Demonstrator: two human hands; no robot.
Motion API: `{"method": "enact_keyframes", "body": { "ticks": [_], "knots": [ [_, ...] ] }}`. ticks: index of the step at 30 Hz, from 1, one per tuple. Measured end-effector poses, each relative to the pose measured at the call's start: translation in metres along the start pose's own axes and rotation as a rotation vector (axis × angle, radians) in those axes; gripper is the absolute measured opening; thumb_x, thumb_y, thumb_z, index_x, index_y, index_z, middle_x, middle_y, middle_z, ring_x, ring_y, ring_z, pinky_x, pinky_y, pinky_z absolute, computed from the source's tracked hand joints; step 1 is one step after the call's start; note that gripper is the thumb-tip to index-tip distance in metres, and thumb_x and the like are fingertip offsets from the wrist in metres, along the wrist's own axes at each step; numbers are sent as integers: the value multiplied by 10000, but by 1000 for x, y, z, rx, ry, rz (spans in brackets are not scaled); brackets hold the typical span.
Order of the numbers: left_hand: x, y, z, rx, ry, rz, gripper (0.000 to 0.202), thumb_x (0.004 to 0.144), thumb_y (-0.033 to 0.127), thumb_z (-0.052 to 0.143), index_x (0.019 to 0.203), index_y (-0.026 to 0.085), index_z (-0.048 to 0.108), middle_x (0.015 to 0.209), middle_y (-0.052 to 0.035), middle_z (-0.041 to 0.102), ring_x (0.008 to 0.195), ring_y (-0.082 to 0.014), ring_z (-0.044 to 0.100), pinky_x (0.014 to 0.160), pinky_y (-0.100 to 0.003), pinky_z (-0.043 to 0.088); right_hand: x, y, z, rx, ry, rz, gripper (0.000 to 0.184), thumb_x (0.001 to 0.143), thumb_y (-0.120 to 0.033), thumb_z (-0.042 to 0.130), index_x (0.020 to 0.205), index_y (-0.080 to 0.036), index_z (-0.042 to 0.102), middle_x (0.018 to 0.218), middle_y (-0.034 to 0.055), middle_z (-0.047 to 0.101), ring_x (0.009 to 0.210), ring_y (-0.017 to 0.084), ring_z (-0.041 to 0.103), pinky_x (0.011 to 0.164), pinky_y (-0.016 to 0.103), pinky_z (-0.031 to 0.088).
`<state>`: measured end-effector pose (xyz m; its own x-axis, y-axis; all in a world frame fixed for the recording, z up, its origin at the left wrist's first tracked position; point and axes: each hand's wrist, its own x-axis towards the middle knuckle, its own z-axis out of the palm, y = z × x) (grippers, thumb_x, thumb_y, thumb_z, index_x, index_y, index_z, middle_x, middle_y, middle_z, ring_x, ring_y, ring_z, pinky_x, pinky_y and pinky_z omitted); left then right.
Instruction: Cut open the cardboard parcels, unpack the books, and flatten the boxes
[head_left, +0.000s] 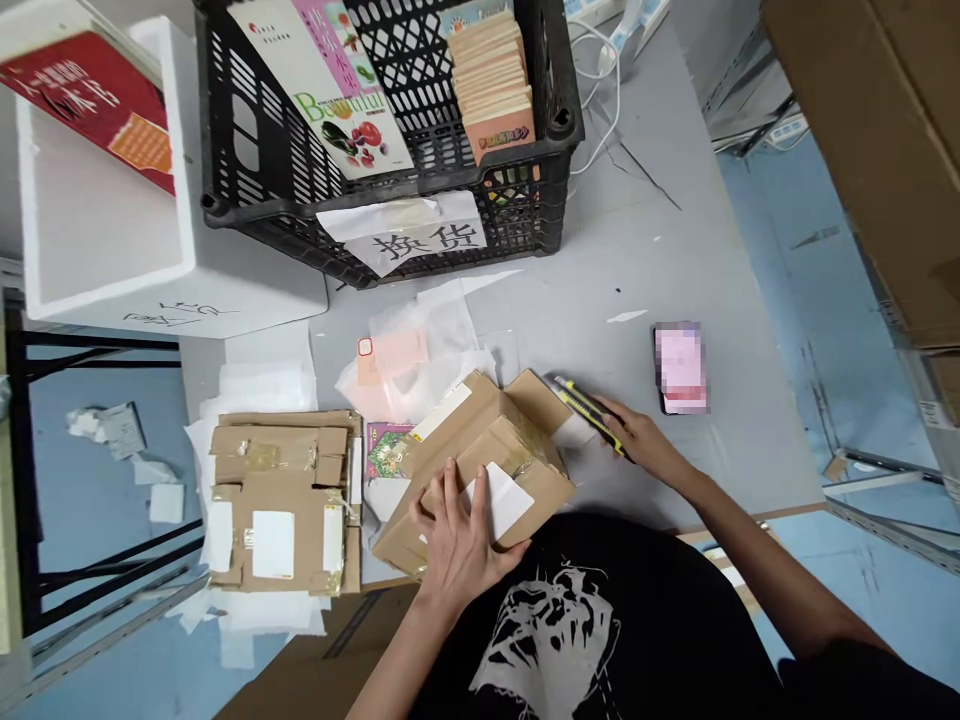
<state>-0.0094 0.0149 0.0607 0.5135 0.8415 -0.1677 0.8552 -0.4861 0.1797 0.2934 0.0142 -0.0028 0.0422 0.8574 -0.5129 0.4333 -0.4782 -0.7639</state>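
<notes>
The person's left hand lies on a brown cardboard box, and its grip is open, with the fingers spread over the top of the box near a white label. The right hand has a closed grip around a yellow-and-black utility knife, and the front end of this knife is just beside a raised flap of the box. I cannot tell if the blade is out. The box seems tilted and sits near the edge of the grey worktop, with clear tape over its top. The step in hand looks like steadying the box with one hand while the other has the knife at it, and the taped part seems to call for the blade. To the left lies a flattened cardboard box on white paper sheets, with a small picture book and plastic bags near it. Farther forward stands a black plastic crate with books, and a phone with a blurred screen lies to the right
</notes>
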Motion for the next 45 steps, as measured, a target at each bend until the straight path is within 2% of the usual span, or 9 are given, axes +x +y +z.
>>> {"method": "enact_keyframes", "body": {
  "ticks": [2, 5, 10, 16, 23, 28, 31, 35, 45],
  "knots": [
    [-2, 0, 1, 8, 13, -8, 1064, 629, 719, 598, 1471, 175, 241, 1515, -267, 160, 1331, -495, 212, 999, -607, 142, -12, -22, -10, 134, -149, -2, 437, 914, -371, 418, 1323, -245, 509, 903, 25, 684, 482, 89, 532, 533, 251, 499],
    [-4, 1, 2, 11, 39, -3, 1090, 627, 703, 616, 1487, 194, 181, 1529, -258, 107, 1324, -498, 219, 990, -615, 153, -23, -40, -17, 181, -211, -29, 507, 804, -367, 613, 1303, -316, 537, 1118, 30, 659, 480, 57, 501, 485, 222, 474],
    [-4, 1, 1, -21, 49, 2, 1073, 634, 704, 613, 1486, 198, 203, 1547, -234, 52, 1326, -494, 212, 1000, -620, 148, -30, -40, -22, 171, -311, -57, 477, 847, -313, 549, 1324, -301, 528, 889, -7, 690, 530, 90, 577, 577, 244, 490],
    [-2, 0, -1, 16, 36, 13, 1094, 625, 703, 615, 1488, 188, 183, 1543, -249, 37, 1314, -500, 227, 989, -625, 156, -26, -39, -30, 147, -381, -89, 477, 861, -302, 528, 1338, -284, 520, 720, -42, 632, 475, 79, 517, 533, 225, 435],
    [1, 1, -2, 39, 36, 20, 1090, 631, 688, 614, 1487, 174, 175, 1540, -262, 29, 1303, -510, 237, 976, -623, 158, -33, -33, -31, 137, -397, -79, 502, 870, -337, 531, 1368, -302, 483, 736, -30, 637, 474, 83, 489, 501, 224, 426],
    [3, 2, -4, 55, 64, 46, 1116, 641, 699, 602, 1497, 164, 128, 1536, -277, 37, 1294, -514, 251, 963, -618, 175, -46, -36, -37, 88, -385, -4, 486, 873, -369, 530, 1356, -325, 498, 913, 5, 696, 538, 102, 570, 544, 243, 478],
    [3, 2, -4, 79, 86, 64, 1106, 660, 683, 602, 1500, 149, 119, 1532, -289, 45, 1286, -511, 270, 946, -610, 201, -52, -41, -41, -5, -388, -49, 480, 887, -391, 508, 1363, -330, 487, 1041, 18, 704, 735, 158, 653, 674, 283, 514],
    [1, 2, -2, 77, 110, 74, 1105, 653, 680, 612, 1497, 143, 143, 1531, -292, 59, 1285, -508, 280, 945, -603, 204, -58, -43, -44, -137, -339, -136, 471, 904, -408, 482, 1373, -376, 455, 1191, -6, 666, 948, 205, 657, 785, 322, 515],
    [-2, 0, 2, 90, 102, 57, 1078, 652, 708, 588, 1484, 148, 193, 1520, -293, 103, 1279, -499, 289, 945, -605, 209, -83, -33, -42, -245, -291, -230, 479, 940, -384, 431, 1416, -389, 378, 1214, -3, 653, 996, 211, 657, 776, 321, 532]
  ]
}}
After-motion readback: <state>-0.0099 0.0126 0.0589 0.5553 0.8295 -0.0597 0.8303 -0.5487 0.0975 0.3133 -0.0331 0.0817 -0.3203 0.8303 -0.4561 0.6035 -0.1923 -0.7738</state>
